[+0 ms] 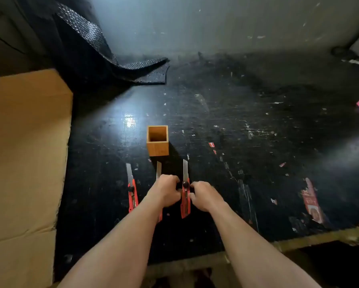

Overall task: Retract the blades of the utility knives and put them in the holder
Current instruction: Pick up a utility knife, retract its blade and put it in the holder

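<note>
Just in front of the wooden holder [157, 140], three red utility knives lie side by side with blades extended. Both hands pinch the right knife [185, 191] from either side: left hand [166, 191] and right hand [203, 196], fingers closed on its handle. The middle knife [158, 169] seems partly hidden under the left hand. The left knife [131, 189] lies untouched on the black worktop [257, 132].

Three red utility knives [185, 196], blades out, side by side near open wooden holder [157, 149].
</note>
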The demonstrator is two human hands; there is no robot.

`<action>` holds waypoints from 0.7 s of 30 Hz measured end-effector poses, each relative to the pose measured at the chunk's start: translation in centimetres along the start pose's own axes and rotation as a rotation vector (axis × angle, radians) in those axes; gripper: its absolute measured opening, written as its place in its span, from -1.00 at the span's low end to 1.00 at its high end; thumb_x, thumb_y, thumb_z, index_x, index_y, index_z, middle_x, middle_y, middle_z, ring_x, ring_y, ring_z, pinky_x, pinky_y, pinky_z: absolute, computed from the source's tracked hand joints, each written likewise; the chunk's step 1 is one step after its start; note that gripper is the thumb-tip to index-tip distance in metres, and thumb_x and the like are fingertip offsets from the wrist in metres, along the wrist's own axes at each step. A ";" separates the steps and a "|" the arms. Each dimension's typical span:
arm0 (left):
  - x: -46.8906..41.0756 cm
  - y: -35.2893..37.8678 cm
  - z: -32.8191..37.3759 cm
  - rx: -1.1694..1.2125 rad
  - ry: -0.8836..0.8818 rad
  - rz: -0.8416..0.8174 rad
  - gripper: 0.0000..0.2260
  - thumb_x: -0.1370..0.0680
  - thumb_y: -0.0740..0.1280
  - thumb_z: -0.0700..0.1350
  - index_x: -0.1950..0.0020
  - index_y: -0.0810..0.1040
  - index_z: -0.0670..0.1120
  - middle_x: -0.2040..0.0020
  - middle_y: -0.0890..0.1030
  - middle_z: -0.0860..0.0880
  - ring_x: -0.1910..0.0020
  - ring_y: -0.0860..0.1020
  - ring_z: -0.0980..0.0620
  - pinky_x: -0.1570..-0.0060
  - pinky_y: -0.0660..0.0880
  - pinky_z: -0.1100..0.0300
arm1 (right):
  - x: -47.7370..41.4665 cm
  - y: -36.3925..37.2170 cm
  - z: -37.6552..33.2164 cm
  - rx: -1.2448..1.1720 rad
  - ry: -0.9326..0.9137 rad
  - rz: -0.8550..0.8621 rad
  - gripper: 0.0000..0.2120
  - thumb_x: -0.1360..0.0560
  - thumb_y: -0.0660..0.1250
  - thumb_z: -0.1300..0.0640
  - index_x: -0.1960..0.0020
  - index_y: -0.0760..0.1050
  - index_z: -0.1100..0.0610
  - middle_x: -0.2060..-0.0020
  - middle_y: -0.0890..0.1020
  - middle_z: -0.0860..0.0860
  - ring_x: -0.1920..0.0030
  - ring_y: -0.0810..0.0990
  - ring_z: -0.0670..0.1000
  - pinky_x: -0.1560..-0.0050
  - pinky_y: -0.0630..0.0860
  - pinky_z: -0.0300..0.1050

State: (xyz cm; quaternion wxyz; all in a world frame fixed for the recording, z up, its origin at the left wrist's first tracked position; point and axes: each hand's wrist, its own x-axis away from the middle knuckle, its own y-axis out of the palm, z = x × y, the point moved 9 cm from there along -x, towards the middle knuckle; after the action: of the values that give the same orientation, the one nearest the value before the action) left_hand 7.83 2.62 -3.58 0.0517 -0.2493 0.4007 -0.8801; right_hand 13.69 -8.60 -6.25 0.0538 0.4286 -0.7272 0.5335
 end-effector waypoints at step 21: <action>-1.0 2.0 -1.1 0.740 -0.224 0.126 -0.69 -0.55 0.42 -0.34 -0.26 0.61 -0.12 -0.07 0.70 -0.07 -0.02 0.72 -0.01 0.00 0.71 -0.03 | 1.0 -3.3 2.0 -0.694 0.039 0.246 -0.80 -0.51 0.42 0.27 -0.07 0.62 0.04 0.10 0.70 -0.04 0.07 0.70 -0.07 -0.02 0.67 0.01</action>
State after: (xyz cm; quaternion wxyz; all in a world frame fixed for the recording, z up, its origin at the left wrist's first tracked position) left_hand 7.99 2.38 -6.05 0.2354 -0.2833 0.0624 -0.9276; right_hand 16.07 -11.05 -4.13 0.1452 0.2842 -0.9097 0.2655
